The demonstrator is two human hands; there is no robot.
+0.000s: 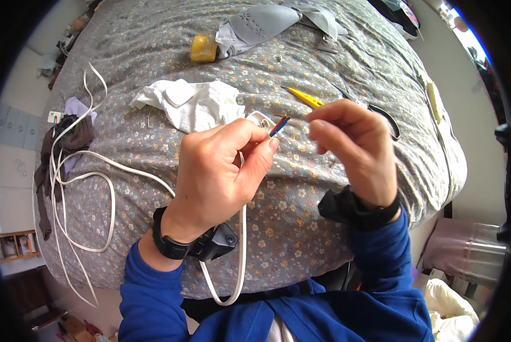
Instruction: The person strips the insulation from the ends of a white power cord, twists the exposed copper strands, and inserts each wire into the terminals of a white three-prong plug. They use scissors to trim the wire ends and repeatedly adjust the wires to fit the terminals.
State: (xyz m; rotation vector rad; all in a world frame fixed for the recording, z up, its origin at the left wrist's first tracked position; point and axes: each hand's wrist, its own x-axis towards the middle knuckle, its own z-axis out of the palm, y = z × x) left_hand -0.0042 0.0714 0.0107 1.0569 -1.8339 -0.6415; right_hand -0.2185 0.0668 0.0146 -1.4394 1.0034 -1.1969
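Observation:
Near the middle, my left hand (pixel 224 165) pinches the end of a white electrical cable (pixel 243 245) between thumb and forefinger. Blue and red inner wires (pixel 278 126) stick out past the fingertips, with copper-coloured tips. The cable drops below that hand and bends in a loop near my lap. To the right, my right hand (pixel 358 145) hovers apart from the wires, its fingers loosely curled and thumb and forefinger separated, nothing visible between them. Just behind the left fingertips lies a small white plastic piece (pixel 259 119), partly hidden. A yellow pen-like tool (pixel 304 97) rests beyond the right hand.
Dark-handled scissors (pixel 387 118) lie partly behind my right hand. A crumpled white cloth (pixel 190 105) is on the flowered bedspread (pixel 301 228). Farther back are a yellow tape roll (pixel 203 49) and a grey fabric item (pixel 258 28). Loose white cable (pixel 112 199) coils at left.

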